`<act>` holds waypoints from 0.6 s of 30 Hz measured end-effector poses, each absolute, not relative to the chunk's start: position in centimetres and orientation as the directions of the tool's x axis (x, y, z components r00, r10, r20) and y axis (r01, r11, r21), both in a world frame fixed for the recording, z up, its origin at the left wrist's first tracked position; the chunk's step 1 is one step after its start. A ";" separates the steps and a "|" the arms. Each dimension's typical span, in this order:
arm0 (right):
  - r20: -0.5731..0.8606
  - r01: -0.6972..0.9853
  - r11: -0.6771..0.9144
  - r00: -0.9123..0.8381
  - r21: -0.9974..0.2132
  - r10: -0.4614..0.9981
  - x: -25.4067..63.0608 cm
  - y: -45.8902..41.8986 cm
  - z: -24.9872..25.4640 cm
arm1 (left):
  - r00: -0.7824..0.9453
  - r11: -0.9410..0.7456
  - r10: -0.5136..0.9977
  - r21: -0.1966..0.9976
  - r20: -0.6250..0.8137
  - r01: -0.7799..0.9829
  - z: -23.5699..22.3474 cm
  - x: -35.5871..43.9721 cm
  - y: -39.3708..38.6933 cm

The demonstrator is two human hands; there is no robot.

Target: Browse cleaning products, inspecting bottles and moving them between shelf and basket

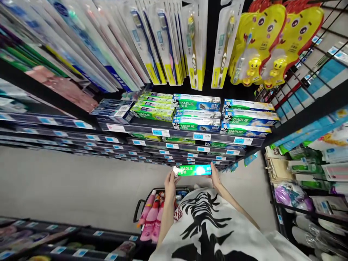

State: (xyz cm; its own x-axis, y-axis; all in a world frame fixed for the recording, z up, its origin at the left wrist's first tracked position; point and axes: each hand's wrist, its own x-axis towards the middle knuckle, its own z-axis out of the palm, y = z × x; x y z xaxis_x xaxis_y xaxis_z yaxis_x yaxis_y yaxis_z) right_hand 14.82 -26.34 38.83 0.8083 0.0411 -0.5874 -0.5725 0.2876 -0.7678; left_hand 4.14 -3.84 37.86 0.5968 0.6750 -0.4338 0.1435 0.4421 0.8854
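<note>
I hold a green and white Darlie toothpaste box (192, 170) level in front of me, one hand at each end. My left hand (171, 181) grips its left end with fingers closed round it. Its right end sits in my right hand (215, 176), which is also closed on it. The box is below the shelf (179, 132) where stacks of the same Darlie toothpaste boxes (197, 113) lie.
Carded toothbrushes (168, 43) and yellow children's toothbrush packs (272, 40) hang above. A black shopping basket (152, 214) with pink packs stands on the floor by my legs. Stocked shelves run along the right (307, 174) and lower left (40, 235).
</note>
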 end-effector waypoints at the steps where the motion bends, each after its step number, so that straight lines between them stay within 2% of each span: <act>1: -0.586 -0.571 0.277 0.810 -0.773 0.036 15.0 -26.6 38.9 | 0.617 0.448 0.664 0.885 -0.422 0.123 37.8 4.4 -4.2; 9: -0.539 -0.529 0.229 0.842 -0.817 0.021 14.6 -26.6 40.6 | 0.691 0.503 0.617 0.864 -0.375 0.020 38.8 3.6 -3.6; 18: -0.458 -0.455 0.173 0.889 -0.873 0.028 14.1 -24.7 41.1 | 0.665 0.542 0.637 0.840 -0.390 -0.026 40.1 1.7 -2.8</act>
